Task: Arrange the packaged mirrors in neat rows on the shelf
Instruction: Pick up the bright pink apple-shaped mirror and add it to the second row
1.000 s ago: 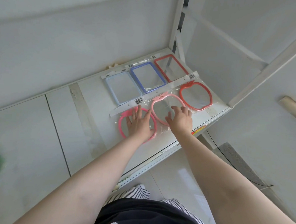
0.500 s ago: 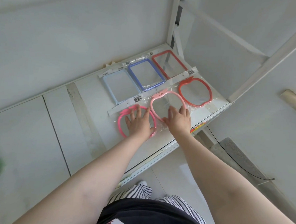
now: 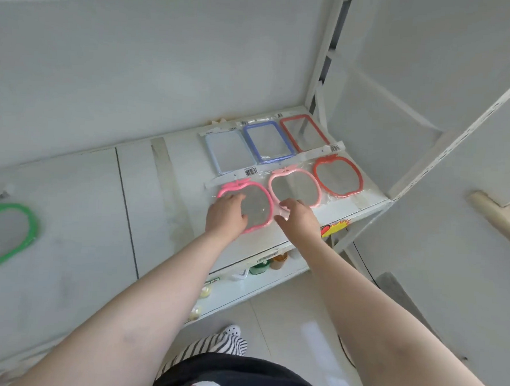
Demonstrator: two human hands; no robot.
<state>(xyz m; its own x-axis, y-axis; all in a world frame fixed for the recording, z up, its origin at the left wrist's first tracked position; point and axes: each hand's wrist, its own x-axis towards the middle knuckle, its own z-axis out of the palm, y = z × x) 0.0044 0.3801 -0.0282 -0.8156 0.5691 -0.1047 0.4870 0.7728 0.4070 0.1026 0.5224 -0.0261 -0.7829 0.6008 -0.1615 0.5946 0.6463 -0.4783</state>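
Here the white shelf carries six packaged mirrors in two rows at its right end. At the back lie three rectangular ones side by side: a pale blue mirror, a darker blue mirror and a red rectangular mirror whose far corner reaches the shelf upright. In front lie three apple-shaped ones — a hot pink mirror, a pale pink mirror and a red apple mirror — with their white header cards overlapping the near edges of the back row.

The left hand rests on the left half of the hot pink mirror, hiding that part of the frame; its fingers bend down onto the packaging, but whether they pinch the wrap or only press on it cannot be told. The right hand sits just beside that mirror's right edge, at the near rim of the pale pink one, fingers curled at the clear wrap; the grip itself is hidden under the knuckles.

Far left, a green mirror lies well apart from the rows, cut off by the picture's edge. Below the shelf's front lip a lower shelf shows small items — green, orange, pale yellow — too small and covered to identify. A striped garment and a white shoe show at the bottom.
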